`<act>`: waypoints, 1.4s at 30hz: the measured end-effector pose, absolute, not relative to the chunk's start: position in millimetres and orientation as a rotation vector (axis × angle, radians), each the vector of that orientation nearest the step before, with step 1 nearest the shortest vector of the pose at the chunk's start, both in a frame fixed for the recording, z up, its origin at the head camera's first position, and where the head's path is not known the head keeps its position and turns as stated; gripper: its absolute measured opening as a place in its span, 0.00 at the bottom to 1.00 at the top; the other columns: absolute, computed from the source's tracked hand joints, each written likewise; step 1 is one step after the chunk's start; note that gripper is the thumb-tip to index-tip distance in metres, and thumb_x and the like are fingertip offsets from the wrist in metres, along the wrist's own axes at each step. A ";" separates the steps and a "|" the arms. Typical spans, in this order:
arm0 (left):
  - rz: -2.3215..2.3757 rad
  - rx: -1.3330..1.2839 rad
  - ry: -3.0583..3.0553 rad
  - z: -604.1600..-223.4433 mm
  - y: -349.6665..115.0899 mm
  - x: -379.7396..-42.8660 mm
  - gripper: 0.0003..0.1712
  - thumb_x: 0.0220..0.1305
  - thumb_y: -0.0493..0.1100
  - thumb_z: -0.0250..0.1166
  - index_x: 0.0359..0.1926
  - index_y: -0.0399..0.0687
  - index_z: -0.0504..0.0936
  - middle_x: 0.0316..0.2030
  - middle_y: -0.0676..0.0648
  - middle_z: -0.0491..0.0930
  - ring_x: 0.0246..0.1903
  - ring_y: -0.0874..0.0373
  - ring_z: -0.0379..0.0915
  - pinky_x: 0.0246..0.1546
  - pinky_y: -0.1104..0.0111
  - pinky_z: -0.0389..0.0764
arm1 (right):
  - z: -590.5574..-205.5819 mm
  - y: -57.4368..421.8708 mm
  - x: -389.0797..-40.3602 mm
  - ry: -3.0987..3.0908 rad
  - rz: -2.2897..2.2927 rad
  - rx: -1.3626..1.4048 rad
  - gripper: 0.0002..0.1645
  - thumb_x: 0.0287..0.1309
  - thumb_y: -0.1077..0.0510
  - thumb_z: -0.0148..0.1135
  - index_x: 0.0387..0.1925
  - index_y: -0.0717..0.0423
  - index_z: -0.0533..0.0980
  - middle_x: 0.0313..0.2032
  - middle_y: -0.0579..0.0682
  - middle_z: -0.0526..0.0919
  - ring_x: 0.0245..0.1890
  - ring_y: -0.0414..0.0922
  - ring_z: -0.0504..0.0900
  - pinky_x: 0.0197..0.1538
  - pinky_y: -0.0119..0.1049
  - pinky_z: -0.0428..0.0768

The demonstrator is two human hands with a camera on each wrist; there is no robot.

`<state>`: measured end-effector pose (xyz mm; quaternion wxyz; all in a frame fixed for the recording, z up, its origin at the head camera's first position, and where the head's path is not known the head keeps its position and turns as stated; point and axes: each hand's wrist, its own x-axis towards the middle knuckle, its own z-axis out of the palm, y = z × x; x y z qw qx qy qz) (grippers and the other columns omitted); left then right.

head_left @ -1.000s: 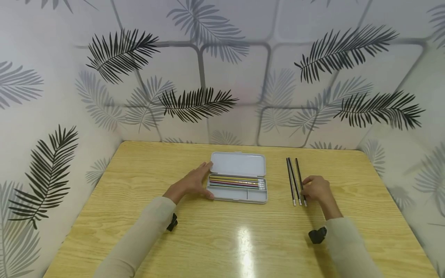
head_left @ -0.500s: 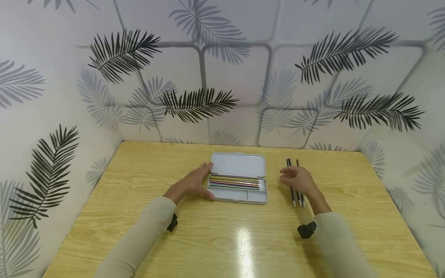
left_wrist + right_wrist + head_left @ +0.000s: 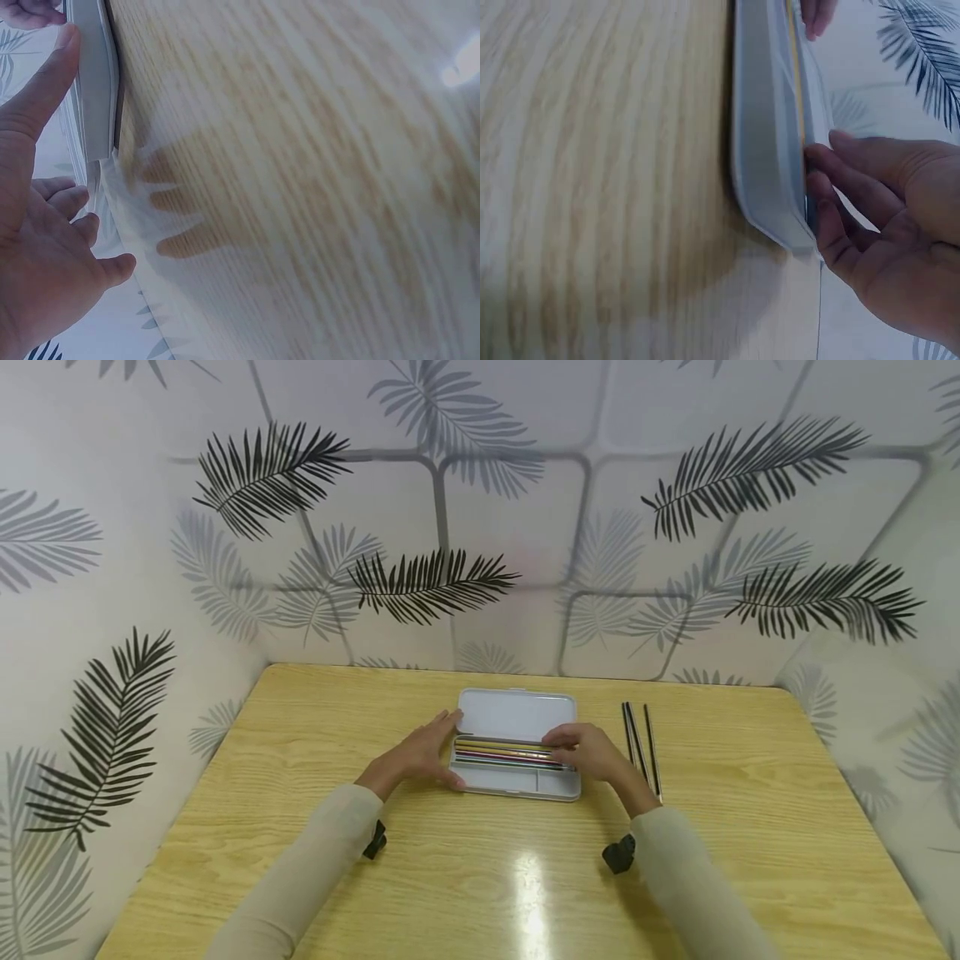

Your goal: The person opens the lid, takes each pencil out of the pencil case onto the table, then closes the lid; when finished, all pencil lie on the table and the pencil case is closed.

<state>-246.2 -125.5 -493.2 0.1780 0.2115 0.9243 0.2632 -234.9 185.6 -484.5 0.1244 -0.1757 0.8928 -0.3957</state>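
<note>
A light grey pencil case (image 3: 491,779) lies open on the table, its lid (image 3: 517,713) folded back toward the wall. Several coloured pencils (image 3: 491,753), yellow among them, lie in its long rear compartment. My left hand (image 3: 422,752) rests at the case's left end, thumb stretched along the front corner and fingers by the hinge. My right hand (image 3: 592,753) is over the right end, covering the pencils' ends. In the right wrist view its bent fingertips (image 3: 823,214) reach over the front wall (image 3: 761,142) beside a yellow pencil (image 3: 796,82); the thumb stands apart from them.
Several dark pencils (image 3: 652,747) lie on the wooden table (image 3: 450,877) to the right of the case, partly behind my right wrist. A leaf-patterned wall (image 3: 517,635) borders the table at the back. Each wrist wears a small black camera (image 3: 619,853).
My right hand has left the dark pencils, which stay on the table, and moved left to the case's right end. My left hand has stayed at the case.
</note>
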 end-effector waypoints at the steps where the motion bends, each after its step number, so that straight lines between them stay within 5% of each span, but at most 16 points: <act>1: 0.741 0.596 2.616 -492.8 -125.1 -246.3 0.73 0.35 0.60 0.78 0.75 0.47 0.43 0.75 0.43 0.43 0.75 0.49 0.33 0.73 0.48 0.43 | -484.3 183.1 -234.8 2.619 -1.121 -0.506 0.12 0.60 0.62 0.61 0.45 0.59 0.80 0.46 0.56 0.85 0.49 0.53 0.81 0.51 0.47 0.80; 16: 0.728 0.594 2.628 -493.1 -123.5 -248.7 0.73 0.35 0.60 0.78 0.75 0.49 0.42 0.75 0.43 0.44 0.75 0.49 0.34 0.73 0.49 0.44 | -485.5 162.7 -235.9 2.755 -0.898 -0.479 0.07 0.52 0.68 0.65 0.35 0.59 0.82 0.30 0.50 0.84 0.31 0.41 0.79 0.36 0.34 0.79; 30: 0.744 0.599 2.610 -492.1 -124.9 -244.1 0.72 0.36 0.58 0.79 0.75 0.46 0.42 0.75 0.40 0.43 0.75 0.46 0.34 0.73 0.47 0.43 | -489.2 156.4 -229.6 2.797 -0.823 -0.562 0.11 0.57 0.69 0.61 0.40 0.57 0.82 0.35 0.51 0.84 0.36 0.43 0.79 0.41 0.36 0.80; 37: 0.736 0.605 2.621 -492.7 -124.9 -244.7 0.72 0.36 0.59 0.79 0.75 0.46 0.43 0.75 0.39 0.44 0.75 0.45 0.35 0.73 0.47 0.44 | -485.5 167.1 -226.3 2.780 -1.026 -0.535 0.16 0.59 0.70 0.56 0.49 0.59 0.77 0.34 0.54 0.79 0.33 0.45 0.76 0.34 0.35 0.76; 42: 0.725 0.596 2.626 -492.9 -124.9 -246.0 0.72 0.36 0.59 0.79 0.75 0.47 0.43 0.75 0.40 0.43 0.75 0.47 0.35 0.73 0.47 0.44 | -480.0 180.8 -224.7 2.780 -1.087 -0.450 0.19 0.59 0.68 0.55 0.52 0.57 0.73 0.37 0.54 0.78 0.40 0.50 0.80 0.36 0.37 0.78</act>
